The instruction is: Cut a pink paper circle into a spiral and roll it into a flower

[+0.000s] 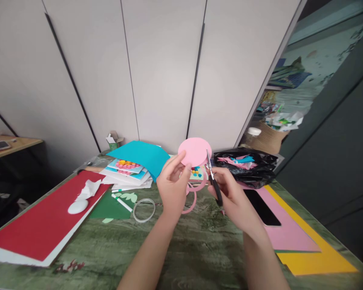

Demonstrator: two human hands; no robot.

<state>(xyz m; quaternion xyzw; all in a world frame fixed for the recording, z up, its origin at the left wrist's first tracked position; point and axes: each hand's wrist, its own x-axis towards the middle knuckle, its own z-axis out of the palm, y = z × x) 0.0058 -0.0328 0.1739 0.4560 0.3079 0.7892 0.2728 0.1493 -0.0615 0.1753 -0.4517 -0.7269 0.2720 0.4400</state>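
Overlapping the smooth, round pink paper (pixel 195 151) are slender metal scissors (pixel 211 176).

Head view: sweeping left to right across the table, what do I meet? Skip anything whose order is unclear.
Red sheet → white ring → left hand → scissors → black phone.
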